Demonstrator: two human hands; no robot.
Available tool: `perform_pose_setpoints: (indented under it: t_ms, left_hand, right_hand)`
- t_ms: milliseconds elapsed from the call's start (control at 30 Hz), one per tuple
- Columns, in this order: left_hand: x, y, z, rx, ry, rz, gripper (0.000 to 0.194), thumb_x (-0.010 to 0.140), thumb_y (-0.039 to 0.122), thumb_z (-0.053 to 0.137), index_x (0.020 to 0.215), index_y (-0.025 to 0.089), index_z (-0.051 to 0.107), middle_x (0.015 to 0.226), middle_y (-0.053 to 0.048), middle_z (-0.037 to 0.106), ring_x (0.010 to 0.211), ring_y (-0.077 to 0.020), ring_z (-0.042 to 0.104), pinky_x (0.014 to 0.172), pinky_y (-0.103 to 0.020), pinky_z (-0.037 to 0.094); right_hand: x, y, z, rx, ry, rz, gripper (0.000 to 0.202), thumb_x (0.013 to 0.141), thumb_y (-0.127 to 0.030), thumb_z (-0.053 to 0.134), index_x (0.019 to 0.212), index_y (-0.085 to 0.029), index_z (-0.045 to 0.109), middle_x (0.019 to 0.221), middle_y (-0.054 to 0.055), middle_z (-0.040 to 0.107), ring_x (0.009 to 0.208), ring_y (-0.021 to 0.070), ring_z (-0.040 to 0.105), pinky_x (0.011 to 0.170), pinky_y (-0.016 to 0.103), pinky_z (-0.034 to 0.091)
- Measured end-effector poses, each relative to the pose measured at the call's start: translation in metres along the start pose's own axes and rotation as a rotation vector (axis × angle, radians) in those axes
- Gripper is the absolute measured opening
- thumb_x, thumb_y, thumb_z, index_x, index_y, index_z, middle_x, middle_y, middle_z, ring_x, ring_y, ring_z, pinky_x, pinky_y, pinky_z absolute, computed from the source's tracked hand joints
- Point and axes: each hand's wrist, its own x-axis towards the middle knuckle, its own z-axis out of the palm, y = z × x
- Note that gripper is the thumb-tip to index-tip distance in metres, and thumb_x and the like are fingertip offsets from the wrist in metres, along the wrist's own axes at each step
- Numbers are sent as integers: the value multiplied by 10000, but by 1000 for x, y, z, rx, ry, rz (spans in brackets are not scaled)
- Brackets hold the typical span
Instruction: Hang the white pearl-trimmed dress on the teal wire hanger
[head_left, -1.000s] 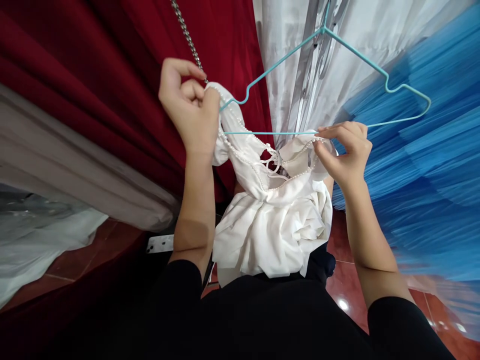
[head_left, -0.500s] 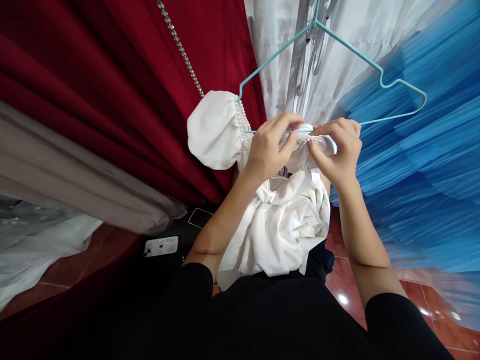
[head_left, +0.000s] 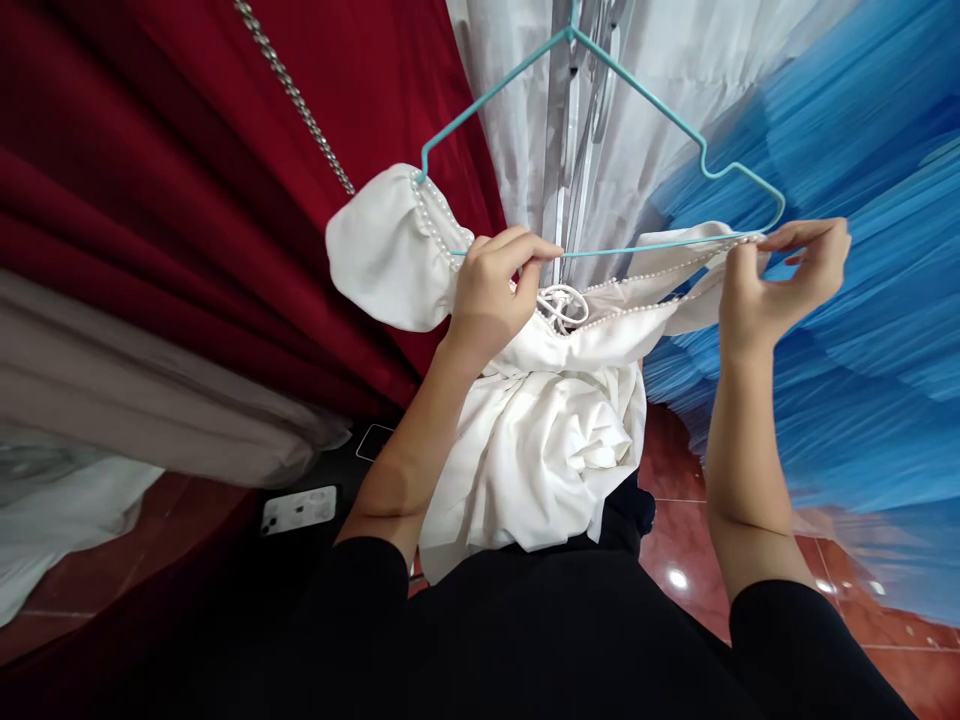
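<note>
"What's on your far left?"

"Sheer white cloth [head_left: 75, 530] past eight o'clock, a greyish curtain [head_left: 135, 370] at nine. A pale phone [head_left: 298, 511] lies at eight, nearer the centre, then a red curtain [head_left: 382, 90] spreads around ten and eleven, with a metal chain [head_left: 295, 98] slanting across it."

"And what you're handling?"

"The white garment [head_left: 532, 460], bunched from the centre down towards six. Its puffed sleeve [head_left: 394, 255] bulges at half past ten, where the left end of the teal hanger [head_left: 637, 87] meets the pearl trim."

"Your hands?"

"My left hand [head_left: 496, 290] is at twelve, just off centre, fingers bent and tips closed on the hanger's lower bar; my knuckles block the view, so I can't tell whether cloth is caught too. White laces [head_left: 564, 305] loop just beside it, at two. My right hand [head_left: 784, 280], past two, has thumb and finger pinched together on the garment's beaded edge, by the hanger's right corner."

"Beyond that?"

"Blue tulle [head_left: 862, 390] filling three, red floor tiles [head_left: 911, 670] at four"
</note>
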Motion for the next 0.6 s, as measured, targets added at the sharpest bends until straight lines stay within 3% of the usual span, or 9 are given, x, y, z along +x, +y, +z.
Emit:
perform_pose_setpoints:
  t_ms: [100,167,300,400,500,600]
  left_hand:
    - [1,-1,-1,-21,2,2,323,963,25,531,1018,248,758,1009,-25,786,964,-221,744,888,-393,560]
    - [2,-1,-2,-41,4,-4,322,955,23,537,1009,247,762,1004,-28,787,964,-222,747,888,-394,572]
    - [2,2,-2,-80,10,-1,342,944,13,534,1018,245,774,1008,-30,785,975,-221,751,904,-398,583]
    - [1,5,-2,-64,-21,-12,371,946,15,516,1037,253,786,1029,-26,788,993,-221,751,907,-401,589]
    - [1,5,-3,-47,-49,-22,386,939,13,515,1035,262,793,1013,-18,784,987,-224,751,906,-408,593]
    - [0,3,-2,-52,-42,-6,385,941,5,525,1057,253,795,1013,-23,778,984,-227,748,909,-409,584]
  right_hand:
    - [15,16,-4,31,5,58,342,681,-97,703,762,-321,458,697,-48,448,588,127,354,588,354,365]
    - [24,21,-5,34,-20,72,367,669,-84,720,738,-331,458,655,-55,463,553,114,354,525,335,297]
    - [47,22,-9,-85,-76,114,479,641,-6,770,639,-341,428,582,-61,506,511,97,394,513,338,312]
    - [69,16,-16,-206,-116,94,554,605,32,760,539,-333,349,520,-74,431,496,75,325,541,352,278]
    - [89,4,-21,-148,-148,33,525,592,54,660,547,-326,299,542,-64,395,525,70,285,588,374,226]
    - [98,-17,-12,-61,-215,-29,469,569,37,619,568,-314,309,571,-38,442,547,83,304,604,372,213]
